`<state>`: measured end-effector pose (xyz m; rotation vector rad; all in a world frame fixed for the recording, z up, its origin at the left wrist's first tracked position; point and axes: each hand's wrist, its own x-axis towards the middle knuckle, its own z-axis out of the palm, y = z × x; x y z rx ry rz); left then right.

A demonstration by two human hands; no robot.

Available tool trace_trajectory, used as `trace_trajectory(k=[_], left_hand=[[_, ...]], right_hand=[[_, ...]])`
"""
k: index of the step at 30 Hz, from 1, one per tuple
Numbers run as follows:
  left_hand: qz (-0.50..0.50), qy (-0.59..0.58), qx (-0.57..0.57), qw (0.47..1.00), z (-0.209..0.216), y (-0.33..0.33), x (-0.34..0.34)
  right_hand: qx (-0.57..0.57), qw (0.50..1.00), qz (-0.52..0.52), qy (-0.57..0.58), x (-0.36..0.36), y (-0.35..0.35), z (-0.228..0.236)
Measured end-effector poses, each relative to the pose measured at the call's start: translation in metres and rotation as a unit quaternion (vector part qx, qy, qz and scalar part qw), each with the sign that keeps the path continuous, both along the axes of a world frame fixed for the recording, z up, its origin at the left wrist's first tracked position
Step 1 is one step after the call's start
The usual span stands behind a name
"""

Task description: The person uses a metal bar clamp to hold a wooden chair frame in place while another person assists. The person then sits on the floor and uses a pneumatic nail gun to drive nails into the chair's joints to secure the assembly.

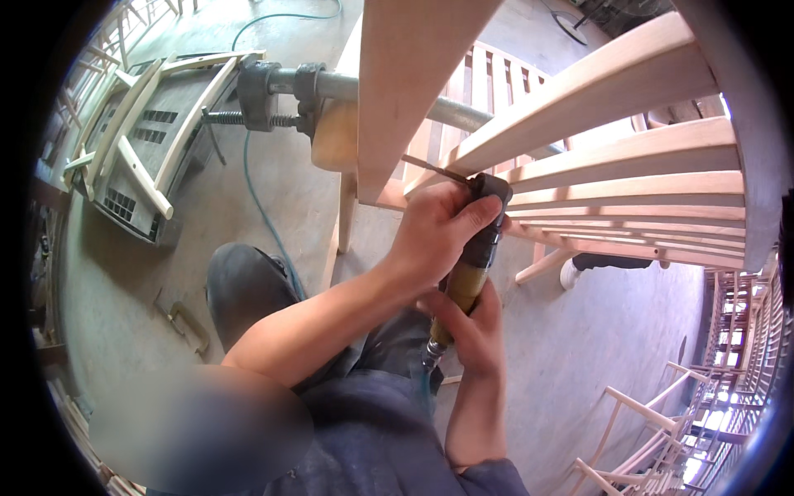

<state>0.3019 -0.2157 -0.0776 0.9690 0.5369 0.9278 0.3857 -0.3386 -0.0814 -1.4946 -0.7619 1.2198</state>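
Both my hands are on a right-angle air drill [468,285] with a black head and a yellow-green body. My left hand [426,236] is closed round the head, its thumb lying over the top. Lower down, my right hand [477,335] wraps the body near the hose fitting. A long thin drill bit [437,169] points up and left from the head. Its tip meets the inner side of a wide pale wooden board [413,74]; whether it is in the wood I cannot tell. Wooden slats [628,161] run rightward from beside the drill head.
A metal pipe clamp [263,95] with a wooden block [335,136] grips the board's left side. Wooden pieces lie on a dark low stand [136,174] at left. A G-clamp [188,329] and a teal hose [258,198] are on the floor. Chair frames [641,409] stand at lower right.
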Motion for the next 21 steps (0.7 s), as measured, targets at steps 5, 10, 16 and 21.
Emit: trace_trajectory(k=[5, 10, 16, 21], left_hand=[[-0.004, 0.061, 0.022, 0.998, 0.0, 0.006, -0.01], [0.14, -0.125, -0.146, 0.971, -0.005, -0.002, -0.014], [0.087, -0.262, -0.24, 0.931, -0.001, 0.003, -0.02], [0.103, -0.245, -0.238, 0.934, 0.013, 0.002, -0.021]], right_hand=[[-0.017, 0.999, -0.029, -0.018, -0.006, 0.02, 0.016], [-0.005, 0.995, -0.089, -0.052, -0.016, 0.021, 0.007], [-0.034, 0.991, -0.074, -0.104, -0.021, 0.023, 0.017], [-0.027, 0.991, -0.065, -0.111, -0.024, 0.02, 0.024]])
